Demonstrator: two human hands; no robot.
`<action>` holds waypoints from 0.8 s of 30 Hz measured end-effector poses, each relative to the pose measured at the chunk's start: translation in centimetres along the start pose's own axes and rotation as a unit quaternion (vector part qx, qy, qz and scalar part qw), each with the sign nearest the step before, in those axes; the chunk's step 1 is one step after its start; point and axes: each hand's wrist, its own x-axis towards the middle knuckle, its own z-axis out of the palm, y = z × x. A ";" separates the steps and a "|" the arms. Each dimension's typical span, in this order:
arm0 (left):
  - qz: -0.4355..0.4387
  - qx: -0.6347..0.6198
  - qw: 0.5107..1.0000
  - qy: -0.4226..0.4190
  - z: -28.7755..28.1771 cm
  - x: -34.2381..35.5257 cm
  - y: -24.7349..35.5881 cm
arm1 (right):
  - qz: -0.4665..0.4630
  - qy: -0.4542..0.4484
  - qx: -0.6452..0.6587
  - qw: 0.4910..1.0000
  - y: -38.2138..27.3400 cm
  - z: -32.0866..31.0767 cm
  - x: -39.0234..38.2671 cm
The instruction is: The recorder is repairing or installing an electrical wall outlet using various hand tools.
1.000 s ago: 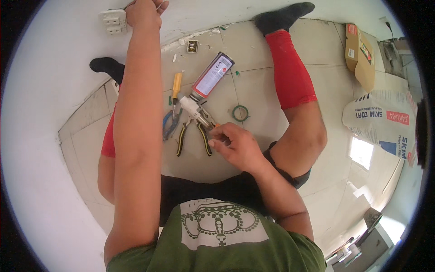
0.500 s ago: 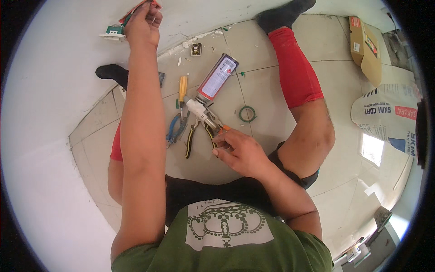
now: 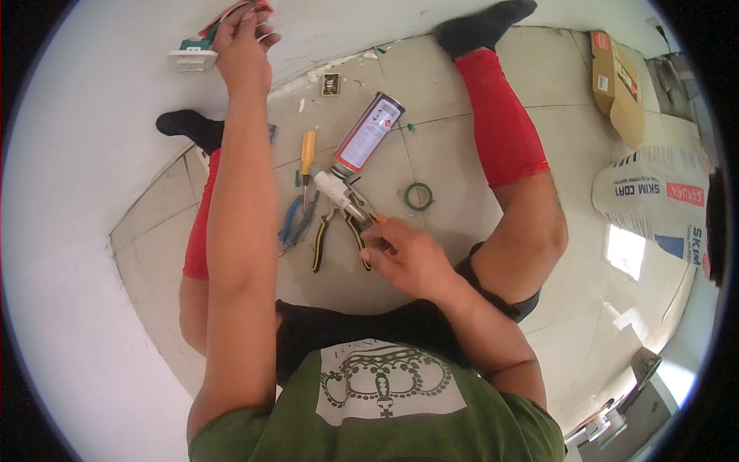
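My left hand [image 3: 245, 54] reaches up to the wall, its fingers bent at an orange-red wall box [image 3: 223, 18]; what they pinch is hidden. Just left of its wrist hangs a white socket [image 3: 192, 57] with a green back. Over the floor my right hand [image 3: 408, 254] is closed, thumb against fingers, around something mostly covered; an orange end [image 3: 381, 219] peeks out. Beside its fingertips lie black-and-yellow pliers [image 3: 320, 245] and a gas torch, its pale head [image 3: 332, 187] fitted on a can [image 3: 369, 132].
Around the torch lie a yellow-handled screwdriver [image 3: 308, 154], blue-handled pliers [image 3: 289, 227], a green tape roll [image 3: 419, 196] and a small box [image 3: 331, 85]. Plaster crumbs line the wall's foot. To the right are a cardboard box [image 3: 608, 85] and a white sack [image 3: 654, 192]. My legs spread either side.
The fingers of my left hand have shifted slightly at the wall box, and the hanging socket has turned a little. My right hand stays almost where it was.
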 end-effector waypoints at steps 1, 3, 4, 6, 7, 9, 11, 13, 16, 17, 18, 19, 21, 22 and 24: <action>0.016 0.007 1.000 0.016 0.1 -0.7 0.0 | -0.006 0.031 0.017 0.999 0.0 -0.2 0.0; -0.006 -0.004 0.999 0.033 0.1 -2.3 -0.2 | 0.011 0.061 0.054 0.997 -0.2 -1.3 0.1; -0.036 -0.019 0.999 0.017 -0.2 -3.0 -0.6 | 0.022 0.086 0.092 0.992 -0.4 -1.8 0.2; -0.111 -0.050 0.992 -0.024 0.5 -5.4 -1.4 | 0.004 0.141 0.091 0.986 -0.2 -2.7 0.3; -0.121 -0.054 0.991 -0.030 1.2 -7.4 -1.2 | -0.019 0.191 0.089 0.977 0.1 -3.0 0.3; -0.213 0.016 0.967 -0.136 3.0 -11.5 0.0 | -0.041 0.247 0.066 0.966 0.6 -3.5 0.5; -0.265 0.055 0.942 -0.199 4.4 -15.5 1.8 | -0.063 0.298 0.041 0.952 0.7 -3.8 0.8; -0.308 0.095 0.912 -0.254 4.9 -18.6 3.3 | -0.098 0.361 0.048 0.926 0.1 -4.0 1.2; -0.280 0.168 0.878 -0.350 5.8 -21.7 5.0 | -0.109 0.374 -0.003 0.921 -0.1 -4.3 1.4; -0.280 0.165 0.878 -0.351 6.0 -22.3 5.1 | -0.109 0.375 -0.005 0.921 -0.1 -4.3 1.1; -0.267 0.161 0.879 -0.360 6.0 -22.8 5.1 | -0.091 0.381 -0.034 0.919 -0.1 -4.3 0.9; -0.252 0.159 0.881 -0.368 5.9 -23.1 5.2 | -0.075 0.387 -0.060 0.917 0.0 -4.3 0.8; -0.248 0.171 0.880 -0.368 5.7 -23.3 5.6 | -0.095 0.397 -0.088 0.909 0.2 -4.3 1.0; -0.247 0.182 0.877 -0.370 5.6 -23.4 5.9 | -0.110 0.407 -0.116 0.899 0.3 -4.2 1.0; -0.211 0.195 0.882 -0.373 5.3 -23.7 6.4 | -0.103 0.398 -0.127 0.903 0.4 -4.1 0.9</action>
